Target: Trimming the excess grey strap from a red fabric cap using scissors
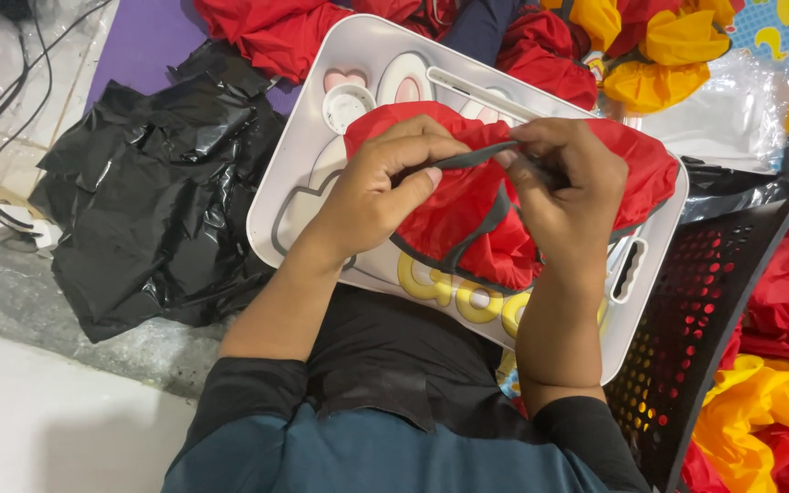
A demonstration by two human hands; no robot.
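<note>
A person seated over a white plastic lap tray (pixel 296 187) works a piece of red fabric (pixel 468 215) with both bare hands; the fabric lies bunched on the middle of the tray, trimmed along its lower edge with dark grey binding; the left hand (pixel 378 196) presses down on the fabric's left part, thumb and forefinger closed in a narrow grip on a dark grey strap (pixel 472 158) that runs across to the right hand (pixel 563 196); the right hand's fingers are curled shut on the strap's other end and on the cloth beneath it, so the strap is stretched taut between the two hands.

At upper right a clear plastic package with a blue printed card (pixel 783 46) lies flat, partly under yellow fabric pieces (pixel 659 55) and more red fabric pieces (pixel 271 32) heaped along the tray's far edge; the tray's face shows pink, white and yellow cartoon shapes.

At right a black perforated plastic basket (pixel 710 301) touches the tray's right edge; red and yellow cloth (pixel 773 402) fills it.

Left of the tray lies a crumpled black plastic sheet (pixel 152 196), with black cables (pixel 2 119) beyond it; open grey floor (pixel 66 301) runs along the lower left.
</note>
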